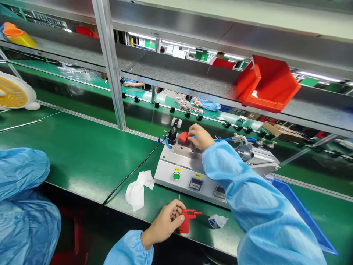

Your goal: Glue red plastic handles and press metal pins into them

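Near the front edge of the green bench, my left hand (167, 221) grips a red plastic part (186, 221) shaped like a small pistol, its thin nozzle pointing right. My right hand (200, 136) reaches over a grey bench machine (180, 175) and pinches a small red piece (183, 137) above the metal fixture block (184, 149). How far that piece is from the block I cannot tell. The machine's front carries a green button (176, 176) and small counters. To its right is a metal clamp mechanism (255, 158), partly behind my sleeve.
White cloth (139, 189) lies left of the machine, and a crumpled labelled packet (217, 221) right of the pistol-shaped part. A blue tray (303, 217) sits at right. On the shelf above hangs a red bin (268, 84). A person's blue sleeve (23, 173) is at far left.
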The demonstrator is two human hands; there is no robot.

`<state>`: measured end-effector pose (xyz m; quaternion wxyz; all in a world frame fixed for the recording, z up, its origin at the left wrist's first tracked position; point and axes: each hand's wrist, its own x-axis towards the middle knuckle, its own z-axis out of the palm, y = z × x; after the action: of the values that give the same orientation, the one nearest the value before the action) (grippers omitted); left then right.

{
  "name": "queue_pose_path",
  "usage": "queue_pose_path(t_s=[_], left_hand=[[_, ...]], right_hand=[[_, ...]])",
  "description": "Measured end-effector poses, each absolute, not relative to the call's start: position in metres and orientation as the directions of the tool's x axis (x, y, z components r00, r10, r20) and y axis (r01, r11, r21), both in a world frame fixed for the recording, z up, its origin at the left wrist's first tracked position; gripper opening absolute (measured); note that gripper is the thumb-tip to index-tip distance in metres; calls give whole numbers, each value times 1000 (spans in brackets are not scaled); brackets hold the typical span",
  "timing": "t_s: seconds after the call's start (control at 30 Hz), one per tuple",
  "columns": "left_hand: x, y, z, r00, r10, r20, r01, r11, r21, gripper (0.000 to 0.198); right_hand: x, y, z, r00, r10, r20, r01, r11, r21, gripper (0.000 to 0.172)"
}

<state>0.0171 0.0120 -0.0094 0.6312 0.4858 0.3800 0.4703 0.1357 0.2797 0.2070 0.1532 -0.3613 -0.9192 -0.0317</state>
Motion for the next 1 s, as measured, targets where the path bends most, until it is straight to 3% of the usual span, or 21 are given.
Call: queue_pose_path(t_s=[0.1, 0.13, 0.23, 0.33, 0.43, 0.53, 0.63, 0.73, 0.83, 1.0], left_hand=[[18, 14, -10, 268, 963, -27, -214, 87, 973, 31], [19, 15, -10, 266, 964, -28, -213, 87, 973, 32], [22, 13, -14, 247, 968, -40, -236, 101, 966, 36], [14, 2, -14, 135, 989, -66, -280, 102, 955, 44], [-14, -2, 4, -135, 990, -45, -236, 12, 972, 46], [-49, 27, 52, -315, 937, 153, -49, -177, 983, 40], [-64, 90, 112, -241, 890, 386, 210, -341, 916, 33], [-55, 155, 154, -103, 869, 484, 532, -363, 765, 26], [-39, 192, 169, 15, 904, 426, 752, -291, 592, 28], [-30, 198, 168, 66, 945, 320, 878, -208, 432, 30]], right_hand=[[144, 289, 248, -545, 608, 577, 673, 728, -131, 16], [147, 288, 261, -522, 599, 607, 670, 728, -142, 16], [160, 257, 283, -635, 610, 474, 647, 755, -106, 12], [185, 190, 265, -733, 608, 305, 636, 772, -10, 16], [217, 111, 220, -713, 601, 361, 652, 758, 24, 26], [233, 51, 164, -707, 600, 375, 623, 779, -71, 24], [218, 22, 106, -674, 662, 327, 629, 747, -216, 19], [189, 16, 57, -621, 716, 319, 645, 698, -311, 19], [174, 18, 25, -560, 766, 316, 679, 643, -355, 21], [184, 19, 9, -509, 787, 349, 671, 617, -411, 24]])
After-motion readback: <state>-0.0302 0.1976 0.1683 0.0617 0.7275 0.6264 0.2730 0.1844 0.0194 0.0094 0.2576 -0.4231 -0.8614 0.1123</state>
